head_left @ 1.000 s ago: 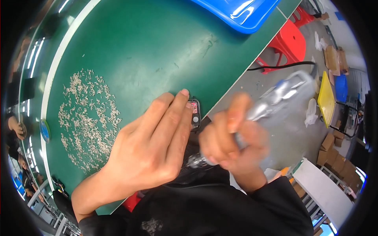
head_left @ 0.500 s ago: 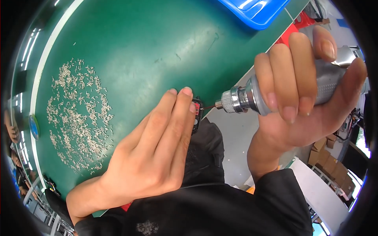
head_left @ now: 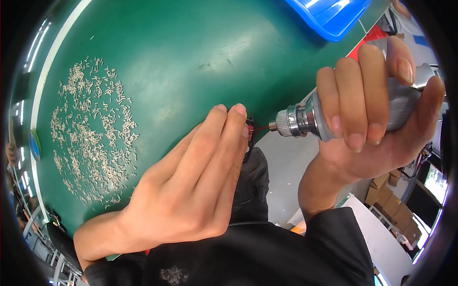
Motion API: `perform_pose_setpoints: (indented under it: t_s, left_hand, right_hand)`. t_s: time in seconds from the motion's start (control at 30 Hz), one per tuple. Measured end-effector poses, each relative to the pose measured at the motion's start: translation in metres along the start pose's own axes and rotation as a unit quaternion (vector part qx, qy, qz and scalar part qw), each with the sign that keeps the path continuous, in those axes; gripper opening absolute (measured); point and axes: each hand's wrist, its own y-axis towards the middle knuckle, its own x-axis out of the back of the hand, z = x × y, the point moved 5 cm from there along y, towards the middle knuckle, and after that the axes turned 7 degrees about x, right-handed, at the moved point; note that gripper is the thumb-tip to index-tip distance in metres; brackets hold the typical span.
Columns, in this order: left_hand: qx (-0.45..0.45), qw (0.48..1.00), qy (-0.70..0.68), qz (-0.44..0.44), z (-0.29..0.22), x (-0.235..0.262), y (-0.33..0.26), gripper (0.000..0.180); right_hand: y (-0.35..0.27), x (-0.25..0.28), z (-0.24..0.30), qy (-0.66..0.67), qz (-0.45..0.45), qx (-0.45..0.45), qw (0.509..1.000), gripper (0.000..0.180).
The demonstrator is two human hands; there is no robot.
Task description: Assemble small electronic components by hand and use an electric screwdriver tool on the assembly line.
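My left hand (head_left: pixel 186 190) lies over the table's near edge, its fingers closed on a small black part with a red inside (head_left: pixel 250 133). Most of that part is hidden beneath the fingers. My right hand (head_left: pixel 355 105) is wrapped round a grey electric screwdriver (head_left: pixel 292 122) with a ribbed silver collar. The tool lies sideways, its thin bit pointing left and its tip at the red inside of the part. Whether a screw sits under the tip is too small to tell. Many small silver screws (head_left: pixel 98 143) are spread on the table left of my left hand.
The green table (head_left: pixel 176 62) has a pale edge strip. At its far right stands a blue plastic tray (head_left: pixel 329 24). A round blue-green disc (head_left: pixel 35 145) is at the left edge. Cardboard boxes (head_left: pixel 389 202) stand beyond my right arm.
Both hands, the part and the screwdriver appear slightly farther right, while the view has also shifted a little. The bit's tip stays at the part, and both grips are the same.
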Motion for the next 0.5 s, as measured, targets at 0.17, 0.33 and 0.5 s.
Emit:
perform_pose_setpoints:
  t_s: [0.17,0.33,0.5]
  left_hand:
    - [-0.011,0.999,-0.017,-0.029,0.001,0.0,-0.002,0.037]
    - [0.003,0.999,-0.025,-0.034,-0.002,-0.001,-0.005,0.04]
    - [-0.004,0.997,-0.042,-0.069,0.001,-0.004,-0.006,0.043]
  right_hand:
    - [0.007,-0.011,-0.003,-0.016,0.018,-0.009,1.0,0.035]
    - [0.012,-0.022,-0.012,-0.017,0.065,0.008,0.998,0.031]
    - [0.015,-0.027,-0.014,-0.024,0.07,0.031,0.997,0.027]
